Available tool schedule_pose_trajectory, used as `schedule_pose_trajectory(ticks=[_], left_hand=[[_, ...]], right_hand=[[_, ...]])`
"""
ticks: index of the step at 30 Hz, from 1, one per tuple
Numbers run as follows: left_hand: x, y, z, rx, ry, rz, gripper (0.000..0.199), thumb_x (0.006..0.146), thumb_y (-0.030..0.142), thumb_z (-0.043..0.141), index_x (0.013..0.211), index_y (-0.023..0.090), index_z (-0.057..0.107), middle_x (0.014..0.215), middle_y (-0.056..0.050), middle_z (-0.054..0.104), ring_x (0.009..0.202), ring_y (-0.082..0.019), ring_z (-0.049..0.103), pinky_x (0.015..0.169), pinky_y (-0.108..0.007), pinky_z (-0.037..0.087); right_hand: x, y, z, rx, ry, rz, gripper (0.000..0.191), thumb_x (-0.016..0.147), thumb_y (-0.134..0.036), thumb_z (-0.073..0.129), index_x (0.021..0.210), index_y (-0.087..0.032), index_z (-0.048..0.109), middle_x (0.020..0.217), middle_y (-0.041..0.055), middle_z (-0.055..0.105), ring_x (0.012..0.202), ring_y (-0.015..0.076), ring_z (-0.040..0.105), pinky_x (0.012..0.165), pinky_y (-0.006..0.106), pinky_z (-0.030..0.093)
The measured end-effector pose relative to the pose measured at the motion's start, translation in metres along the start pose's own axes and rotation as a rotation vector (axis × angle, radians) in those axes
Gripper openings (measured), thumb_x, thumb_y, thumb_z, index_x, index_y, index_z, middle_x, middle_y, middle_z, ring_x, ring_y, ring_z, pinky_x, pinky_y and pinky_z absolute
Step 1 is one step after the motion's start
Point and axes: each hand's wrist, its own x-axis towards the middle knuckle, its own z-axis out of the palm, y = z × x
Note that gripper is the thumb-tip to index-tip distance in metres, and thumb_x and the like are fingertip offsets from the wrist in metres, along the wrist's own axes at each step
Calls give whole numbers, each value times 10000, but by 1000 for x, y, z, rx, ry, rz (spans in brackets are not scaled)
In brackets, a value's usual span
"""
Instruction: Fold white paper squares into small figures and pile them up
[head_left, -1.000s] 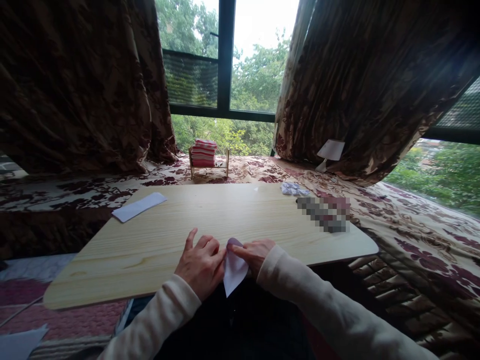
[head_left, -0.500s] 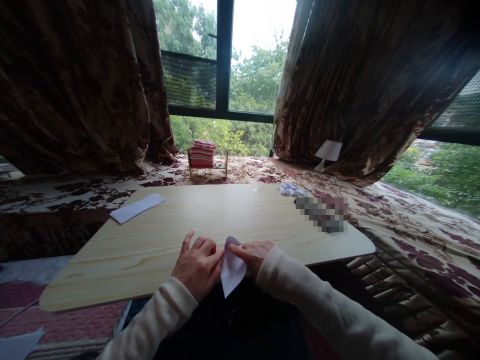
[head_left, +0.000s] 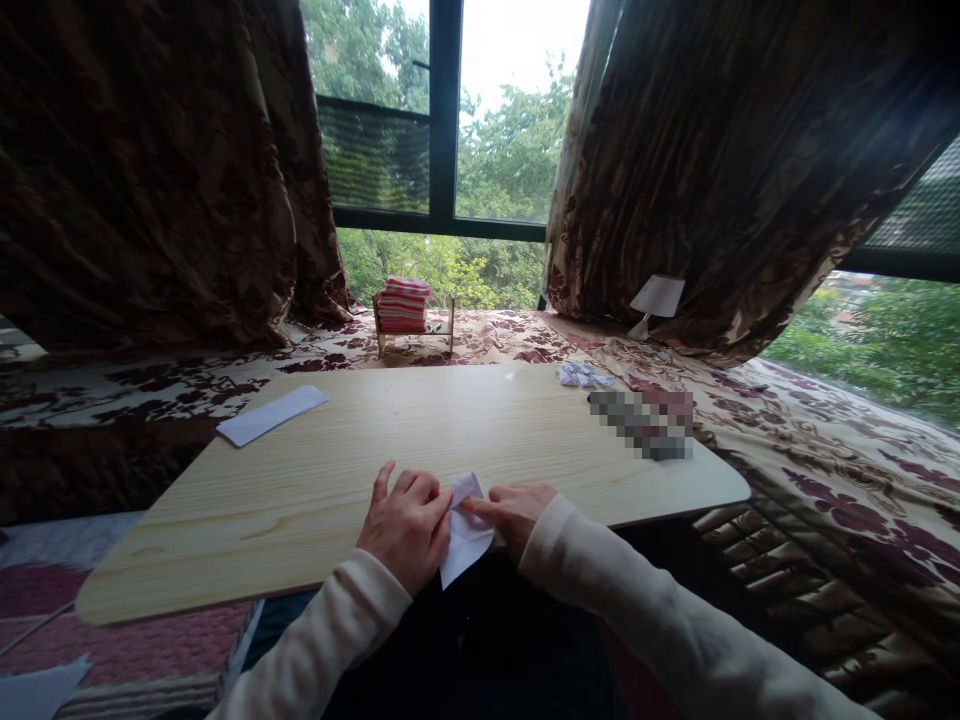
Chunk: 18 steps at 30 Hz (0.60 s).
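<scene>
One white paper point(head_left: 466, 545) between both hands point(head_left: 405, 528) point(head_left: 521, 515) now has a creased, less rounded top.

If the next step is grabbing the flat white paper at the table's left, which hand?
Left, probably. The left hand is nearer the flat white paper; the right hand would likely cross over it. Both are at the small paper, so the left must leave that.
</scene>
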Motion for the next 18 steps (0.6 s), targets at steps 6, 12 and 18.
schedule_pose_trajectory(ticks=[6,12,18], left_hand=[[2,1,2,4,-32,-13,224,791,220,441,897,208,638,800,-36,589,866,-212,512,983,-538,200],[-3,1,-2,-33,-27,-15,229,809,213,426,896,211,637,815,-27,597,873,-200,515,988,-526,184],[-3,-1,-5,-50,-37,-1,232,803,218,437,914,234,641,799,-25,593,850,-201,512,967,-538,198]], right_hand=[[0,-1,2,-27,-2,11,375,728,-243,485,1099,-280,518,840,31,623,691,192,590,524,264,327],[0,-1,0,-12,17,-6,410,721,-215,495,1127,-266,495,861,33,628,728,193,597,549,263,344],[8,-5,-10,-12,-69,22,384,746,-231,505,1130,-239,493,889,56,647,752,205,611,551,268,355]])
